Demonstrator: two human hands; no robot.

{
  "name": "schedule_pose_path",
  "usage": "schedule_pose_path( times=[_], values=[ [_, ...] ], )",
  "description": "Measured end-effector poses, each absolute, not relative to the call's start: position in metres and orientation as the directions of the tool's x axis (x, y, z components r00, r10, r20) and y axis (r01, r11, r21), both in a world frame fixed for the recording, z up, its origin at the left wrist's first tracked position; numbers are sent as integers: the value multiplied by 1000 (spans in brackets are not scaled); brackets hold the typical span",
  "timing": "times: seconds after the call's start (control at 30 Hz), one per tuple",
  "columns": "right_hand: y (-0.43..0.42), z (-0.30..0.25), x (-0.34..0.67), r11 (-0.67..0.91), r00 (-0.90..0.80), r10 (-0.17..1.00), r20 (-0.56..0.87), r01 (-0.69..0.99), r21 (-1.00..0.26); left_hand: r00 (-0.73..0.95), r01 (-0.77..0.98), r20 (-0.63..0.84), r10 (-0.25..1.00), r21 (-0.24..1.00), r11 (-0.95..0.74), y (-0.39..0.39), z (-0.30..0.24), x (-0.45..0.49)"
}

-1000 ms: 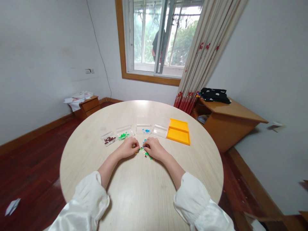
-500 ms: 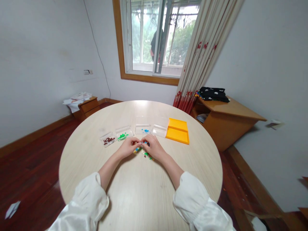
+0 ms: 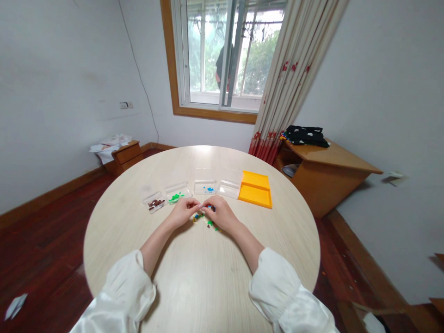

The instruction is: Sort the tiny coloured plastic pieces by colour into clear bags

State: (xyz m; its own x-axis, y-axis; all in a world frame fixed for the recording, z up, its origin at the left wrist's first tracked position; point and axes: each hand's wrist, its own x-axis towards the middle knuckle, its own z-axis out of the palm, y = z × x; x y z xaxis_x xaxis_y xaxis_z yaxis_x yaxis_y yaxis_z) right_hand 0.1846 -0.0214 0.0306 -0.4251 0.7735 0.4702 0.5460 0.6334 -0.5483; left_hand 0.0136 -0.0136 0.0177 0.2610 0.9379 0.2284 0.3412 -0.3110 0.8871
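Observation:
A loose pile of small coloured pieces (image 3: 210,224), green, blue, yellow and brown, lies on the round table, partly hidden under my hands. Over its left side is my left hand (image 3: 182,212), thumb and fingers pinched together. My right hand (image 3: 219,211) meets it fingertip to fingertip, also closed in a pinch. Whatever sits between the fingers is too small to make out. Just beyond are clear plastic boxes: one with brown pieces (image 3: 156,203), one with green pieces (image 3: 175,197), and one with a few blue pieces (image 3: 208,189).
Another clear box (image 3: 229,188) stands right of the blue pieces. Beside it an orange two-part case (image 3: 255,189) lies opened flat. The pale table (image 3: 194,286) has a curved edge all round. A wooden desk (image 3: 340,159) with folded dark cloth stands beyond it, at right.
Both hands stay over the pile with fingertips together, shifting only slightly. The whole view has moved a little. Boxes and case look the same.

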Motion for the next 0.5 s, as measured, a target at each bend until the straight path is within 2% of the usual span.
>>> schedule_pose_path(
  times=[0.17, 0.33, 0.5],
  values=[
    [-12, 25, 185, 600, -370, 798, 476, 560, -571, 149, 375, 237, 960, 885, -276, -9, 15, 11],
    [23, 30, 187, 447, -162, 866, 474, 675, -587, -13, 507, 307, 952, 822, -259, -7, 16, 8],
    [56, 41, 181, 349, -81, 888, 453, 760, -548, -30, 611, 349, 937, 748, -259, -9, 19, 4]
  ],
)
